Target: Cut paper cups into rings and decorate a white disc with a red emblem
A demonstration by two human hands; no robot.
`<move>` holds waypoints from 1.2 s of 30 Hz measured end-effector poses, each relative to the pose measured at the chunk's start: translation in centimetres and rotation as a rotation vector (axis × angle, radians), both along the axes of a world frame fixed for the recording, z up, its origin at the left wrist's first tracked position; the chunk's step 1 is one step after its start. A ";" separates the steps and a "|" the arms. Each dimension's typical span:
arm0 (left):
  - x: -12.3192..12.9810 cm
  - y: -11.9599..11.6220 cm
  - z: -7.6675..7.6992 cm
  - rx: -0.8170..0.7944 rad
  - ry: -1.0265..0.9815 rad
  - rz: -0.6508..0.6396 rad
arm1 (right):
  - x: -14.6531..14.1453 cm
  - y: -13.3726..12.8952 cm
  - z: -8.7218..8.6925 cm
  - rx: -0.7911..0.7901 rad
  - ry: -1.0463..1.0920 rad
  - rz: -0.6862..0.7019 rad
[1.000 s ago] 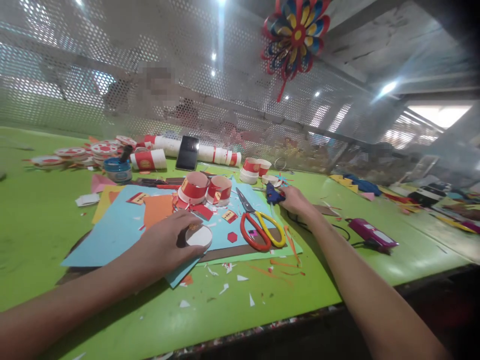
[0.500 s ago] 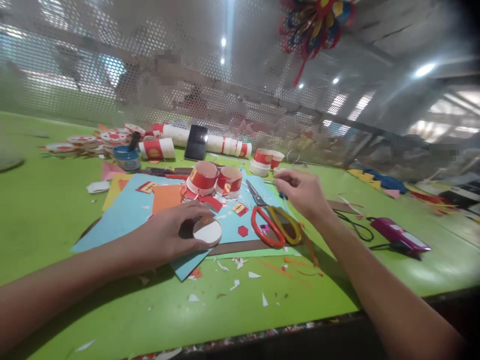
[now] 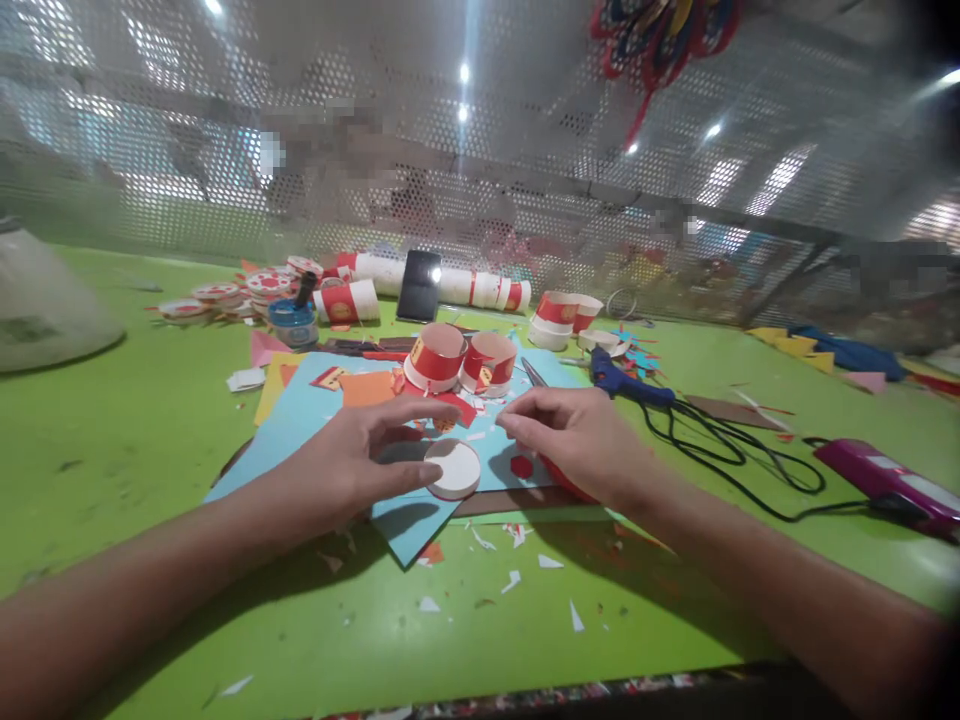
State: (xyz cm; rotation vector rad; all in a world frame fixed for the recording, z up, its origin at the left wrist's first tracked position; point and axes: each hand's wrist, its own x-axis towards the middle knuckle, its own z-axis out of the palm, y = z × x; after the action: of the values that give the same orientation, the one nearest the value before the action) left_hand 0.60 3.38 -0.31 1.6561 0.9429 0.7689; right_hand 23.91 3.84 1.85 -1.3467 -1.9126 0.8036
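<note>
My left hand [image 3: 352, 455] is over the blue paper [image 3: 337, 385] with fingers apart, its thumb at the edge of a round white cup base [image 3: 454, 468]. To the right, my right hand [image 3: 589, 440] has thumb and fingertips pinched together; anything between them is too small to make out. It covers most of the scissors, leaving the blade tips [image 3: 533, 372] and a bit of red handle visible. A small red hexagon [image 3: 521, 467] lies between the hands. Just beyond stand two cut-down red and white paper cups [image 3: 435, 357].
A blue glue gun [image 3: 630, 382] with a black cord lies right, near a purple power strip [image 3: 885, 485]. Behind are a phone [image 3: 419, 286], a blue jar [image 3: 292, 322] and a long roll of stacked cups [image 3: 486, 290]. Paper scraps [image 3: 576, 615] litter the green table's front.
My right hand has come left and nearer, from beside the back cups to over the scissors. The glue gun now shows. My left fingers have lifted off the cup base. The view has shifted.
</note>
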 end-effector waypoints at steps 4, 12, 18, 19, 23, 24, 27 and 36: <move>0.2 -0.6 0.5 -0.076 -0.117 -0.037 | -2.0 -0.6 0.9 -0.201 0.141 -0.002; 0.2 -1.3 0.8 0.017 -0.113 -0.052 | -3.7 -1.9 0.9 -0.568 0.543 -0.046; 0.1 -1.0 0.5 0.199 0.061 0.051 | -2.7 -1.6 0.7 -0.425 0.438 0.035; 0.1 -0.9 0.4 0.244 0.140 0.083 | -2.4 -1.5 0.8 -0.366 0.346 0.047; 0.4 -0.6 -0.4 0.371 0.382 0.101 | -1.4 -0.9 1.1 -0.235 0.043 0.108; 0.6 -0.5 -0.5 0.399 0.405 0.085 | -1.3 -0.8 1.1 -0.226 0.011 0.128; 1.1 -0.3 -1.0 0.464 0.450 0.042 | -1.1 -0.6 1.0 -0.254 -0.020 0.192; 2.0 -0.4 -1.5 0.473 0.427 0.102 | -1.8 -0.3 0.2 -0.354 -0.034 0.138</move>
State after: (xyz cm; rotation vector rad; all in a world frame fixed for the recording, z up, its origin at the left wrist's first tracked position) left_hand 2.65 3.03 -1.81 2.2592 1.2125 0.7590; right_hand 22.13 3.59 2.08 -1.4493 -1.9703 1.2418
